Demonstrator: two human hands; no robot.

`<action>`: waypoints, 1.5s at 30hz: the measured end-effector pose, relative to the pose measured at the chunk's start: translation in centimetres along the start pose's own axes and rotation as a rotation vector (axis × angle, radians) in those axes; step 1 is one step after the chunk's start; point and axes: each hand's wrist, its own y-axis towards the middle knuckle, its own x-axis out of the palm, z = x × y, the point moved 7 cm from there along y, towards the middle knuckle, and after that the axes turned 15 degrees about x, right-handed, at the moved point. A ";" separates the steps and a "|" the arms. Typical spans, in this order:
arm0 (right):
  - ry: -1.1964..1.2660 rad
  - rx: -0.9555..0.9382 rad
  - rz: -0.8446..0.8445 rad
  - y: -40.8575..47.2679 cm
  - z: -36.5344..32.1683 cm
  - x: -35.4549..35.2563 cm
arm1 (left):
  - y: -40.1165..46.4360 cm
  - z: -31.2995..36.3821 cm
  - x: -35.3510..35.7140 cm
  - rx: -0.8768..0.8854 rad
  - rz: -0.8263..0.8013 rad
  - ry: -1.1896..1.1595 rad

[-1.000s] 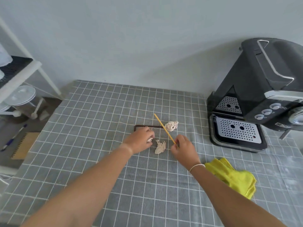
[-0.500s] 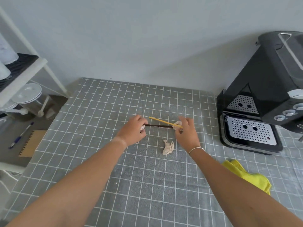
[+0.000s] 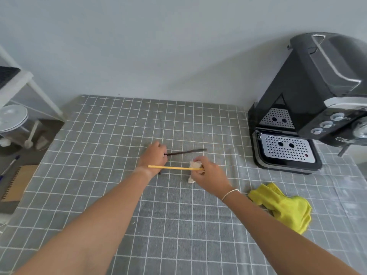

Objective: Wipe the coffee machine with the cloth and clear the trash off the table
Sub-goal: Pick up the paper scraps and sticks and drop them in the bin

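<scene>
My left hand (image 3: 154, 158) is closed around one end of a dark brown stick (image 3: 186, 152), which points right just above the grey checked tablecloth (image 3: 111, 135). My right hand (image 3: 208, 173) grips a yellow stick (image 3: 170, 167) that reaches left across my left wrist, together with a crumpled paper ball (image 3: 194, 165). A second paper scrap (image 3: 191, 180) lies on the cloth, partly hidden under my right hand. The yellow cloth (image 3: 286, 207) lies bunched at the right. The black coffee machine (image 3: 309, 108) stands at the far right.
A white shelf frame (image 3: 23, 84) stands left of the table. Below it are a clear lidded container (image 3: 13, 120), a brown notebook (image 3: 17, 181) and a pen (image 3: 10, 165). A pale wall runs behind the table.
My right hand has drawn back toward me with the yellow stick and the paper ball, swinging the stick level. My left hand has lifted the dark stick and holds it by its left end.
</scene>
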 end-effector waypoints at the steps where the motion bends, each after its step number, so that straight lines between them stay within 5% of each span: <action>1: -0.028 0.012 -0.028 -0.2 0.2 0.7 | -0.3 0.0 -0.1 0.006 -0.008 0.009; 11: 0.009 0.059 -0.059 -1.8 0.4 1.5 | -3.2 -0.4 -2.2 -0.008 -0.013 -0.081; 18: 0.093 0.117 0.093 -3.8 3.9 -5.5 | -1.5 5.3 -4.6 0.080 0.022 -0.067; 27: 0.233 0.320 0.397 -11.7 20.5 -19.2 | 1.3 25.3 1.2 0.413 -0.136 -0.125; 36: 0.595 0.490 0.682 -21.4 44.2 -29.9 | 3.7 50.4 12.7 0.589 -0.277 -0.170; 45: 1.106 0.780 0.515 -24.2 60.7 -27.0 | 4.5 65.0 25.0 0.423 -0.595 -0.234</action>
